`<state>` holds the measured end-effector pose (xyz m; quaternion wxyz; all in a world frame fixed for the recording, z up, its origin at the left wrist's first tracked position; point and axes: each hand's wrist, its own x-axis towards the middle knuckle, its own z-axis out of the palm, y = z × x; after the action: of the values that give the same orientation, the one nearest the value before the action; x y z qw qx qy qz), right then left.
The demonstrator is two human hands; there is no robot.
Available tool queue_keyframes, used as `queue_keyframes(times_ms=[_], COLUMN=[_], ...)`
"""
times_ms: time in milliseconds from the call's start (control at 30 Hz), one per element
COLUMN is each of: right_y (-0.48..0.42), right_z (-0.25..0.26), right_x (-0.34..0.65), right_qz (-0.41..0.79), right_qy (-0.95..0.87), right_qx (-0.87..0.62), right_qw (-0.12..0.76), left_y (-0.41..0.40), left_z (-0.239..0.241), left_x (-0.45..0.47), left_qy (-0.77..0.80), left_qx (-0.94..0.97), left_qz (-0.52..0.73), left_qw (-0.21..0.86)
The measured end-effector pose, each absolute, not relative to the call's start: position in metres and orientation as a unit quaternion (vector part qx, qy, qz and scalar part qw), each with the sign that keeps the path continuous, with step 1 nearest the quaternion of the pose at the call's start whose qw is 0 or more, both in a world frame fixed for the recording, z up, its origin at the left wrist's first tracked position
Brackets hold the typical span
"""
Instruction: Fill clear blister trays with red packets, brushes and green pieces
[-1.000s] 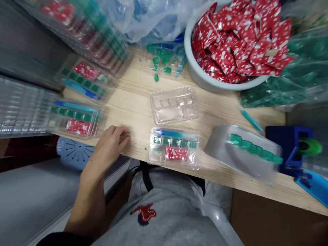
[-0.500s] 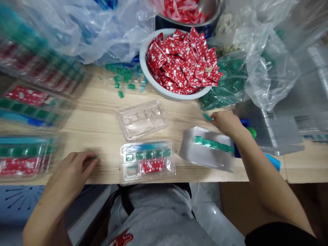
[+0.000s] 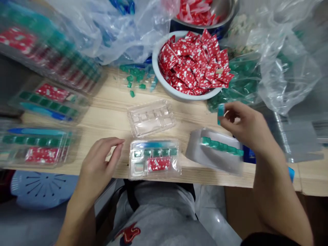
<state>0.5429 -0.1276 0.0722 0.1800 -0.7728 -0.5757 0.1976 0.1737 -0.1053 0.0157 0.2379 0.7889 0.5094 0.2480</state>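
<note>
My right hand (image 3: 247, 126) is raised over the table's right side and pinches a small teal piece (image 3: 220, 110) between thumb and fingers. Just below it lies a grey holder (image 3: 217, 157) carrying a row of green squares (image 3: 221, 146). My left hand (image 3: 101, 160) hovers at the table's front edge, fingers curled with thumb and forefinger close together, just left of a filled clear pack (image 3: 154, 158) holding green squares, a blue stick and a red sachet. An empty clear tray (image 3: 151, 118) lies behind that pack.
A white bowl (image 3: 164, 80) of red sachets stands at the back, beside bags of green pieces (image 3: 241, 85). Loose green squares (image 3: 135, 77) lie at the back centre. Filled packs (image 3: 38, 145) and stacked packs (image 3: 51, 54) sit at the left. A blue stool (image 3: 41, 189) is below.
My right hand came into view, then lifted from the table with a teal piece. My left hand moved right toward the filled pack. The camera swung right.
</note>
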Motion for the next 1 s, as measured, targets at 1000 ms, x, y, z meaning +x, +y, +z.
queue_keyframes(times_ms=[1000], right_y=[-0.027], right_z=[0.003], right_x=[0.562], right_qz=[0.605], right_qy=[-0.125], right_qx=[-0.609], right_qw=[0.498], left_y=[0.042], left_z=[0.001], left_x=[0.327], left_qy=[0.407], left_qx=[0.531], left_qz=[0.230], left_qw=[0.707])
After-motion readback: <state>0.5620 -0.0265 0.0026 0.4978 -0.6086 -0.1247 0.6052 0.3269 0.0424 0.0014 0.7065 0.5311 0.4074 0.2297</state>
